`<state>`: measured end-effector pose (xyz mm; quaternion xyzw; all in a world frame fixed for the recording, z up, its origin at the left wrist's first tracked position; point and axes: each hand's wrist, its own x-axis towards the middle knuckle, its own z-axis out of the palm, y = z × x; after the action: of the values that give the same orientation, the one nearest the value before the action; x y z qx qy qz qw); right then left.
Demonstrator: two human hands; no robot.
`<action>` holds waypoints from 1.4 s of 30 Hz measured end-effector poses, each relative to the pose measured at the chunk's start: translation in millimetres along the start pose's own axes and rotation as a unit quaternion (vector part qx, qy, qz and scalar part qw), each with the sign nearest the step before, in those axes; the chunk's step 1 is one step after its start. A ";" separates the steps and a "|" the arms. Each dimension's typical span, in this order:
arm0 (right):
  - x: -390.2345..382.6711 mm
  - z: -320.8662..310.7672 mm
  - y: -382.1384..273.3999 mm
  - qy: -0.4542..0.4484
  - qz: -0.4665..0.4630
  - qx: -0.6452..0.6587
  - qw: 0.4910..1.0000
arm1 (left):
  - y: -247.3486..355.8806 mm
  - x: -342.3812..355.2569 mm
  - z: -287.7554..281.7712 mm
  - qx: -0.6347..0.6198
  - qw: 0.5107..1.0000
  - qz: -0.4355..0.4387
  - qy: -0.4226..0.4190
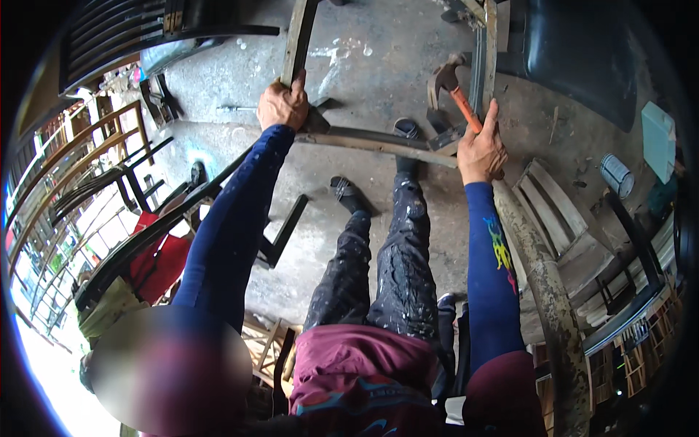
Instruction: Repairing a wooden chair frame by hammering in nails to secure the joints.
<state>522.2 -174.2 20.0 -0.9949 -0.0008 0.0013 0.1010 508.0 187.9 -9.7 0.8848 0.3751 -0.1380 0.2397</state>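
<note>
Left hand (282,105): wrapped around left rail (300,36) of wooden frame (364,142), ahead of feet (351,195). Right hand (482,151): holding claw hammer (459,98) alongside opposite rail (491,51). Possible hazard: frame tipping footward, from loosened left grip.

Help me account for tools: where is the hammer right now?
In the head view, the hammer is in the upper half, right of centre, held in the right hand, its head just left of a wooden bar.

Lettering (393,394) on the maroon shirt (364,348) (partly lost in folds), label (616,172) on a can (619,179), too small to read
</note>
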 end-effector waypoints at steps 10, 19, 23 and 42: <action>0.0 -2.2 -4.0 -0.015 0.012 -0.051 0.999 | -10.3 82.2 15.2 -0.182 0.972 -0.005 -0.149; 5.4 -14.5 11.3 -0.049 0.024 -0.066 0.996 | -2.9 41.8 26.7 -0.133 0.987 0.042 -0.073; 1.4 -2.1 -1.7 -0.003 0.011 -0.022 1.000 | -0.4 62.9 19.8 -0.098 0.992 0.044 -0.064; 3.0 -15.1 10.5 -0.061 0.008 -0.091 0.994 | -6.3 57.0 40.5 -0.133 0.985 0.095 -0.051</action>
<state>525.2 -187.5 32.7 -0.9980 0.0011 0.0626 0.0096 539.6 204.4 -70.2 0.8685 0.2917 -0.1086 0.3858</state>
